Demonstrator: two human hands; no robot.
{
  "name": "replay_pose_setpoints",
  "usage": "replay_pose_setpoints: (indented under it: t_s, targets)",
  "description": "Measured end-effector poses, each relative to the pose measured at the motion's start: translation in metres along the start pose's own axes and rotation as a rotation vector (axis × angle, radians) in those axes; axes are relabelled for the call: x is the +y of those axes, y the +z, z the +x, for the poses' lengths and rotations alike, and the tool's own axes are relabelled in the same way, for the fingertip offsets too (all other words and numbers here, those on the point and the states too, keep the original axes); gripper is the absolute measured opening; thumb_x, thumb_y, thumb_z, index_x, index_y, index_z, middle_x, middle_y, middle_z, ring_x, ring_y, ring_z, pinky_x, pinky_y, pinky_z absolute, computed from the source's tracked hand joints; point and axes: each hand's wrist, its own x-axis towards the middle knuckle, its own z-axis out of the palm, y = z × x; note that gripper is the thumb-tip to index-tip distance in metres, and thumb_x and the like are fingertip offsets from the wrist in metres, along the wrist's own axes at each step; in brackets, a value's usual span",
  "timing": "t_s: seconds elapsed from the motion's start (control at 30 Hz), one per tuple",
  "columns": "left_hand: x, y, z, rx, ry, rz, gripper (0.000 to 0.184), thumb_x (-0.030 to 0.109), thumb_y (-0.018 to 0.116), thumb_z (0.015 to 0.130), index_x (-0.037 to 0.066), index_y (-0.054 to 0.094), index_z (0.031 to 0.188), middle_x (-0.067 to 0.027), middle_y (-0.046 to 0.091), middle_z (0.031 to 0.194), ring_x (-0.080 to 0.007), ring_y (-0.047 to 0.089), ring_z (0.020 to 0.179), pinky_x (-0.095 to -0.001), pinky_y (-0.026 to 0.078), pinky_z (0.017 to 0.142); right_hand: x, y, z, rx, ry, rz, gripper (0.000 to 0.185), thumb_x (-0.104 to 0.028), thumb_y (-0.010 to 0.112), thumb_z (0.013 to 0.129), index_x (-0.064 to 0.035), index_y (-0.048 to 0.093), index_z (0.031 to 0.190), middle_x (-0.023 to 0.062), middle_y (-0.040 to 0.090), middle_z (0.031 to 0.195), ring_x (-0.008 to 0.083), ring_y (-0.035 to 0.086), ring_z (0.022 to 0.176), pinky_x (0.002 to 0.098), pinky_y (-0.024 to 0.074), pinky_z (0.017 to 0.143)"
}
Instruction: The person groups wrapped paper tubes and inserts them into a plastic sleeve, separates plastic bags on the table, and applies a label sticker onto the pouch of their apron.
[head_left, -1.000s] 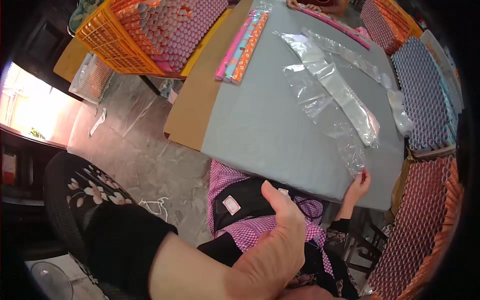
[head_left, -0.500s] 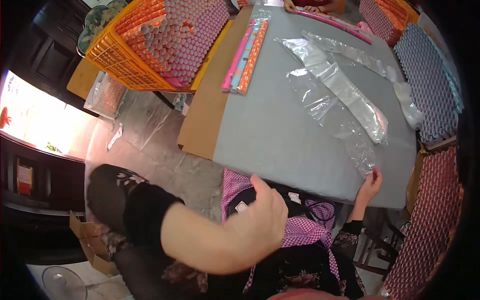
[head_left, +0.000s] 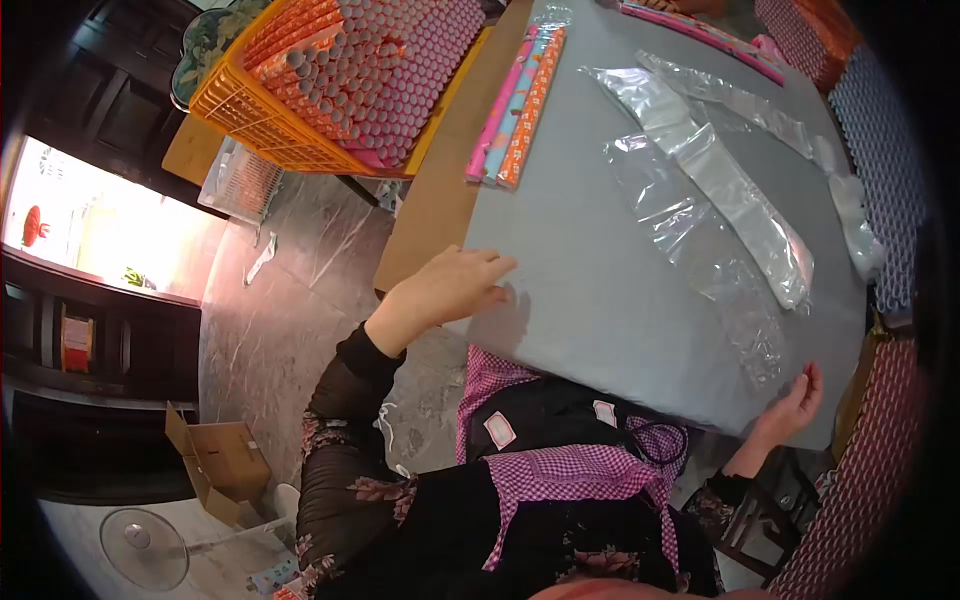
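My left hand [head_left: 445, 290] is over the near left corner of the grey table [head_left: 590, 300], its fingers stretched out and nothing in them. At the near right edge, my right hand [head_left: 790, 408] has loosely bent fingers and holds nothing visible. Just left of it lies the end of a flat clear plastic sleeve [head_left: 715, 265]. A thicker stack of clear sleeves [head_left: 740, 195] lies alongside, with another crumpled clear sleeve [head_left: 745, 105] beyond. Farther up on the left, pink, blue and orange patterned rolls [head_left: 518, 110] lie side by side in clear plastic.
An orange crate [head_left: 270, 125] full of patterned rolls stands at the left. Stacked rolls [head_left: 865, 455] line the right side. Another person's hands [head_left: 685, 5] show at the far edge beside a pink roll [head_left: 700, 38]. An open cardboard box [head_left: 225, 465] sits on the floor.
My left hand has moved from in front of my body to above the table corner. My right hand has drawn away from the sleeve's end. The whole view has shifted slightly.
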Motion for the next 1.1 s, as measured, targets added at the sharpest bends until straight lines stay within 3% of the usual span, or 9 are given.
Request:
replay_pose_setpoints:
  t_s: [0.23, 0.33, 0.37, 0.43, 0.5, 0.57, 0.7, 0.8, 1.1]
  targets:
    - [-0.055, 0.029, 0.006, 0.289, -0.118, -0.012, 0.032, 0.020, 0.066, 0.085, 0.006, 0.059, 0.113, -0.0130, 0.063, 0.108, -0.0343, 0.059, 0.101, -0.0426, 0.047, 0.084, -0.046, 0.076, -0.043, -0.220, -0.040, 0.075, 0.029, -0.003, 0.047, 0.095, 0.0036, 0.057, 0.122, 0.0102, 0.059, 0.122, 0.0179, 0.054, 0.114, 0.0314, 0.0410, 0.100]
    - [-0.068, 0.032, 0.009, 0.386, -0.165, -0.003, 0.028, 0.018, 0.066, 0.085, 0.006, 0.061, 0.109, -0.0132, 0.062, 0.112, -0.0347, 0.058, 0.103, -0.0434, 0.047, 0.086, -0.055, 0.101, -0.055, -0.437, -0.358, -0.076, 0.026, 0.004, 0.047, 0.091, 0.0038, 0.057, 0.115, 0.0137, 0.056, 0.127, 0.0212, 0.054, 0.115, 0.0335, 0.0397, 0.102]
    - [-0.068, 0.029, 0.009, 0.330, -0.247, -0.014, 0.027, 0.017, 0.066, 0.085, 0.006, 0.062, 0.109, -0.0137, 0.062, 0.114, -0.0347, 0.058, 0.104, -0.0432, 0.047, 0.087, -0.059, 0.105, -0.054, -0.443, -0.358, -0.070, 0.026, 0.004, 0.047, 0.091, 0.0038, 0.057, 0.115, 0.0137, 0.056, 0.127, 0.0212, 0.054, 0.115, 0.0335, 0.0397, 0.102]
    - [-0.074, 0.029, 0.011, 0.276, -0.337, -0.023, 0.026, 0.017, 0.065, 0.085, 0.005, 0.062, 0.108, -0.0142, 0.061, 0.115, -0.0347, 0.058, 0.106, -0.0430, 0.047, 0.088, -0.062, 0.112, -0.053, -0.565, -0.620, -0.165, 0.026, 0.008, 0.048, 0.089, 0.0044, 0.057, 0.112, 0.0166, 0.056, 0.126, 0.0254, 0.055, 0.115, 0.0346, 0.0431, 0.099]
    - [-0.088, 0.043, 0.012, 0.449, -0.261, 0.018, 0.028, 0.017, 0.065, 0.085, 0.004, 0.062, 0.110, -0.0153, 0.061, 0.115, -0.0349, 0.057, 0.107, -0.0426, 0.047, 0.090, -0.071, 0.118, -0.064, -0.594, -0.533, -0.095, 0.026, 0.010, 0.049, 0.087, 0.0043, 0.058, 0.110, 0.0185, 0.057, 0.122, 0.0295, 0.056, 0.112, 0.0353, 0.0467, 0.094]
    - [-0.096, 0.055, 0.012, 0.473, -0.312, 0.013, 0.029, 0.017, 0.065, 0.085, 0.003, 0.061, 0.110, -0.0154, 0.061, 0.116, -0.0348, 0.058, 0.106, -0.0425, 0.047, 0.091, -0.073, 0.119, -0.067, -0.754, -0.511, -0.057, 0.024, 0.009, 0.053, 0.085, 0.0024, 0.060, 0.107, 0.0202, 0.058, 0.118, 0.0344, 0.057, 0.108, 0.0390, 0.0467, 0.093]
    - [-0.109, 0.078, 0.012, 0.521, -0.392, -0.147, 0.030, 0.017, 0.064, 0.086, 0.002, 0.061, 0.112, -0.0152, 0.061, 0.117, -0.0339, 0.058, 0.105, -0.0414, 0.045, 0.092, -0.070, 0.129, -0.071, -0.892, -0.586, -0.102, 0.028, 0.011, 0.055, 0.082, 0.0021, 0.059, 0.108, 0.0189, 0.058, 0.116, 0.0342, 0.056, 0.105, 0.0398, 0.0469, 0.089]
    - [-0.099, 0.092, 0.010, 0.653, -0.416, 0.039, 0.028, 0.016, 0.063, 0.086, 0.003, 0.062, 0.111, -0.0150, 0.062, 0.116, -0.0343, 0.058, 0.104, -0.0404, 0.044, 0.092, -0.057, 0.134, -0.071, -0.964, -0.511, -0.186, 0.025, 0.007, 0.054, 0.084, 0.0030, 0.058, 0.108, 0.0191, 0.057, 0.118, 0.0344, 0.055, 0.106, 0.0401, 0.0452, 0.091]
    - [-0.135, 0.080, 0.033, 0.797, -0.477, -0.003, 0.026, 0.014, 0.062, 0.086, 0.003, 0.060, 0.109, -0.0141, 0.060, 0.114, -0.0340, 0.053, 0.110, -0.0419, 0.040, 0.092, -0.035, 0.142, -0.067, -1.049, -0.463, -0.272, 0.024, 0.004, 0.056, 0.083, 0.0029, 0.060, 0.107, 0.0184, 0.057, 0.119, 0.0347, 0.053, 0.108, 0.0413, 0.0423, 0.094]
